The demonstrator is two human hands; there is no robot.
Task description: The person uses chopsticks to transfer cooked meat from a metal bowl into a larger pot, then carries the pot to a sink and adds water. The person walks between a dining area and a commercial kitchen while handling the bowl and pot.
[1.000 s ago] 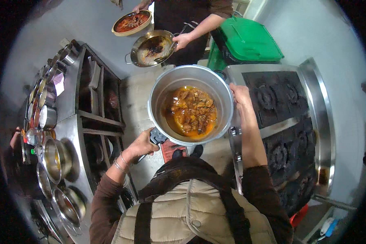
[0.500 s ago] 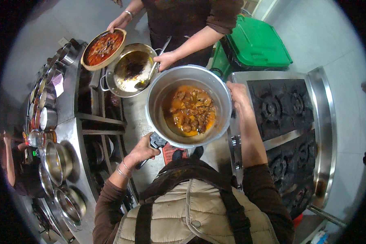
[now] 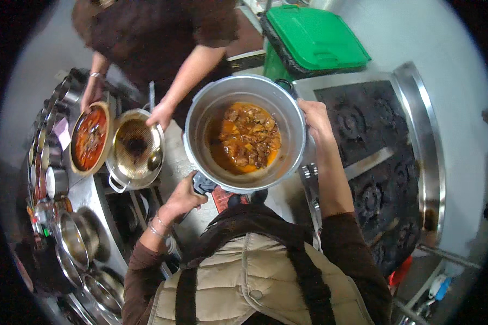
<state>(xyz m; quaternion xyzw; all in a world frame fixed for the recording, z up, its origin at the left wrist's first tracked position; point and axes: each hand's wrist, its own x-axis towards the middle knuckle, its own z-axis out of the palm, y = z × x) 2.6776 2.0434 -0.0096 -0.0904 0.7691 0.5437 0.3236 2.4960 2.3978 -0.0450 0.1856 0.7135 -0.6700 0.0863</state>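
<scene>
A large metal pot (image 3: 200, 127), looking like a pressure cooker without its lid, hangs in front of my body between both hands. Brown stewed meat (image 3: 249, 138) in orange sauce covers part of its bottom. My left hand (image 3: 185, 197) is closed round the pot's black handle (image 3: 203, 183) at the near left. On the far right side, my right hand (image 3: 315, 116) grips the pot by its rim area; the exact grip is partly hidden. The pot tilts slightly, its inside facing me.
Ahead on the left, another person holds a clay dish (image 3: 106, 138) of red food and a two-handled pan with a strainer (image 3: 135, 149). A steel counter (image 3: 87, 197) with bowls (image 3: 76, 238) runs along the left. The stove (image 3: 363, 116) stands right, a green bin (image 3: 317, 40) beyond it.
The other person has moved left with the clay dish and the strainer pan, away from my pot and over toward the counter. My hands keep the same hold on the pot.
</scene>
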